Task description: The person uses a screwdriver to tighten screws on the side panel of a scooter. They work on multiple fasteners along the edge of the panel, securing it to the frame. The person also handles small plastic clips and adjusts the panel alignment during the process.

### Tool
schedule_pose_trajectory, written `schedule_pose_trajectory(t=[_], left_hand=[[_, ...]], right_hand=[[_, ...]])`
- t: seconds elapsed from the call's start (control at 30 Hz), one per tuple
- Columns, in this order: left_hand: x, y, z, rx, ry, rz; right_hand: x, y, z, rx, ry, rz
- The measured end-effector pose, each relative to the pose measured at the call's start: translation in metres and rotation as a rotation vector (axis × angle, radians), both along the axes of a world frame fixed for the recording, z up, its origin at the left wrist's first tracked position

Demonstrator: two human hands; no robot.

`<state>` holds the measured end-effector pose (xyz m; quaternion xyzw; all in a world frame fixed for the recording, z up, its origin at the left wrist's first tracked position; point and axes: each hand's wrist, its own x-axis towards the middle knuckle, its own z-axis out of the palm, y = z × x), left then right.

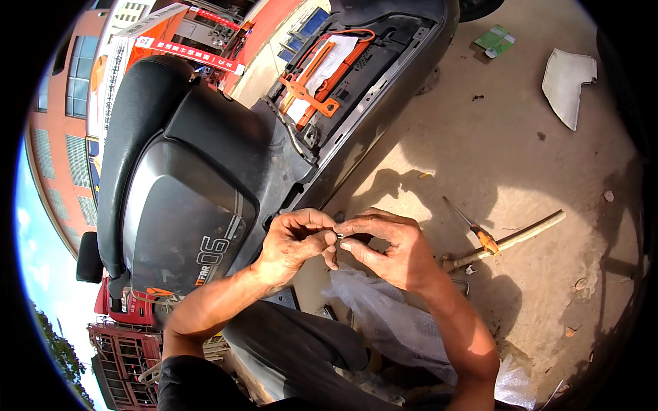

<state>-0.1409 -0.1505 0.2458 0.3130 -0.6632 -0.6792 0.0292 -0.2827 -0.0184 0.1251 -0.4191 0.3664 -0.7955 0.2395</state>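
Note:
My left hand (289, 248) and my right hand (396, 250) meet in front of me, fingertips almost touching. Between them is a small shiny metal part (339, 236), too small to name. Each hand is closed in a pinch on it. Just beyond my left hand stands a dark grey electric scooter (195, 205), which looks tilted in this view. Its footboard compartment (360, 65) is uncovered, showing an orange strap bracket (308, 96), orange cables and a white paper sheet.
On the concrete to the right lie an orange-handled screwdriver (485, 240) and a wooden stick (528, 234). Farther off are a pale panel piece (567, 85) and a green box (495, 41). Bubble wrap (391, 315) lies below my hands. A red truck (127, 342) stands at lower left.

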Motion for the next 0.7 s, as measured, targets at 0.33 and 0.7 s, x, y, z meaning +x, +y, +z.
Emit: schedule_pose_trajectory(t=[0.33,0.7], left_hand=[[-0.027,-0.043,0.021,-1.75,-0.214,-0.323],[-0.03,-0.082,0.027,-1.627,-0.517,-0.512]], right_hand=[[-0.018,-0.012,-0.018,0.152,-0.139,-0.066],[-0.022,-0.053,-0.017,0.259,-0.275,-0.003]])
